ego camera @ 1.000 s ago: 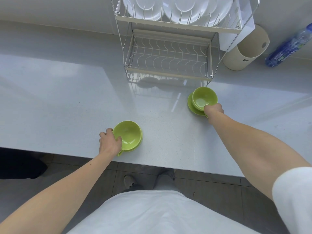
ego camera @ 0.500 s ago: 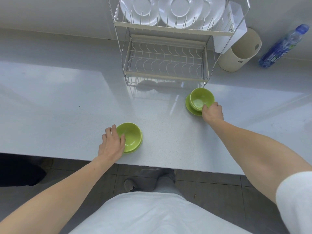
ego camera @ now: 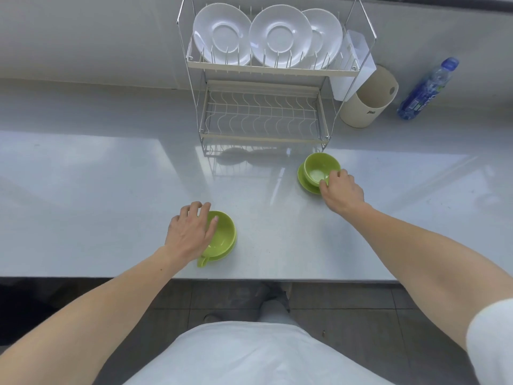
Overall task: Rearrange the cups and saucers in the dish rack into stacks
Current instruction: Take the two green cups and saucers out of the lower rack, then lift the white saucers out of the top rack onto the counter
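Lime-green glazed cup point(ego camera: 223, 238) nearest the edge of the white counter point(ego camera: 111, 195) lies under the loosely spread left hand point(ego camera: 190, 232), grip unclear, while the far matching cup point(ego camera: 319, 166) on its green saucer point(ego camera: 305, 184) is rim-pinched by the right hand point(ego camera: 342, 190), so a slick lift could tip it or drag the saucer

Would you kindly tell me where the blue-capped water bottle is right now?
In the head view the bottle is at the far right of the counter, near the back wall, just right of the beige canister that stands beside the dish rack.
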